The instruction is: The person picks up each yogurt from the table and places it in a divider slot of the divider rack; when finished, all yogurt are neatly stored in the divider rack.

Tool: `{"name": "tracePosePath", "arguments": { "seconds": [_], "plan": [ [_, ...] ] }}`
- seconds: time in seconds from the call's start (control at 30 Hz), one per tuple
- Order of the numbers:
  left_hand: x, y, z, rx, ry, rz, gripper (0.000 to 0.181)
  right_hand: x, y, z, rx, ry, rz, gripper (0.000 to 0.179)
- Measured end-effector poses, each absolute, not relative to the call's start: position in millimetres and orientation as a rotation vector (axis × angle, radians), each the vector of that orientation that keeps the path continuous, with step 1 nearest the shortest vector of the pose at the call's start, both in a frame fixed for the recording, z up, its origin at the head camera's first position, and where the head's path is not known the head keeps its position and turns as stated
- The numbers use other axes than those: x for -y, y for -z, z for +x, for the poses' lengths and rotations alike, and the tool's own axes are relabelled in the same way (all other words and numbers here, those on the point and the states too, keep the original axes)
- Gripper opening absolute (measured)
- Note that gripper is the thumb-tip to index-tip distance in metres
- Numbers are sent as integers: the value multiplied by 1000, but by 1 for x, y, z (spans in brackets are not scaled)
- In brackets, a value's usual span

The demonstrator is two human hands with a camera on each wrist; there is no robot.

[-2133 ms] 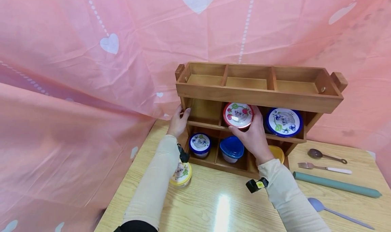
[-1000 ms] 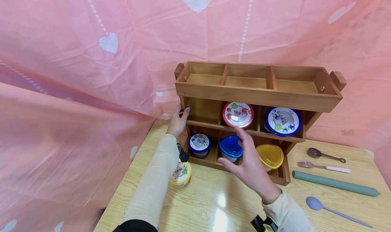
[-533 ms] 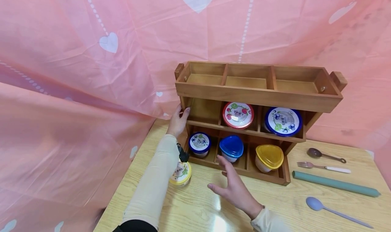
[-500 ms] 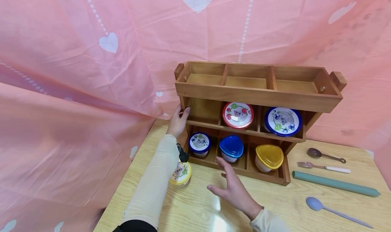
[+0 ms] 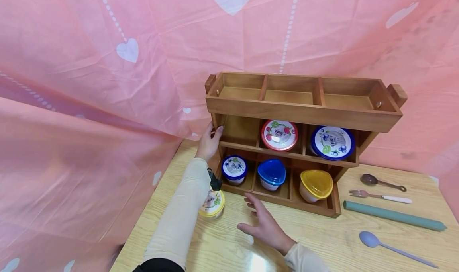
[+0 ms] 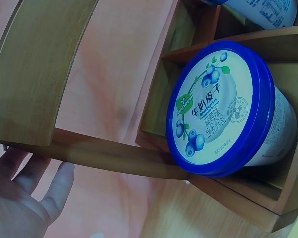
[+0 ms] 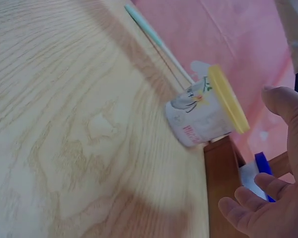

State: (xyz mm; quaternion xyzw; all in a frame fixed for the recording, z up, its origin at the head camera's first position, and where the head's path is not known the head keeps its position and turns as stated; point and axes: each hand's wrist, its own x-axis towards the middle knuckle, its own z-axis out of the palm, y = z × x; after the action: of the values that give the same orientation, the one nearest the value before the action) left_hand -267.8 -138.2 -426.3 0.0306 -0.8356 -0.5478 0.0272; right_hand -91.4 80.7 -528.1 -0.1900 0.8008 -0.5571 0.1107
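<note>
My left hand (image 5: pixel 208 143) grips the left upright of a three-tier wooden shelf (image 5: pixel 301 114), thumb in front; in the left wrist view its fingers (image 6: pixel 59 188) meet the board's edge. My right hand (image 5: pixel 267 226), holding nothing, hovers over the table before the shelf, fingers spread. To its left stands a yellow-lidded tub (image 5: pixel 212 204), partly behind the left forearm; the right wrist view shows this tub (image 7: pixel 198 111) upright. The middle tier holds a red-lidded tub (image 5: pixel 279 135) and a blue-lidded tub (image 5: pixel 332 143).
The bottom tier holds a small blueberry tub (image 5: pixel 234 169), a blue heart-shaped-lid tub (image 5: pixel 271 173) and a yellow-lidded tub (image 5: pixel 316 185). On the right lie a dark spoon (image 5: pixel 370 179), a fork (image 5: pixel 380 196), a green rolled cylinder (image 5: pixel 394 215) and a purple spoon (image 5: pixel 371 239). A pink curtain (image 5: pixel 107 124) hangs behind.
My right hand let go of the red-lidded tub, which stays in the middle tier, and drew down and left towards the yellow-lidded tub on the table. My left hand stayed on the shelf.
</note>
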Motion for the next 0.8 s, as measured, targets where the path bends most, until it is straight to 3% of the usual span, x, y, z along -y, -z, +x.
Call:
{"name": "tracePosePath", "arguments": {
  "seconds": [0.8],
  "plan": [
    [138,429,-270,2579,1672,76,58,-23,552,-114,-2280,1610,-634,97]
  ]
}}
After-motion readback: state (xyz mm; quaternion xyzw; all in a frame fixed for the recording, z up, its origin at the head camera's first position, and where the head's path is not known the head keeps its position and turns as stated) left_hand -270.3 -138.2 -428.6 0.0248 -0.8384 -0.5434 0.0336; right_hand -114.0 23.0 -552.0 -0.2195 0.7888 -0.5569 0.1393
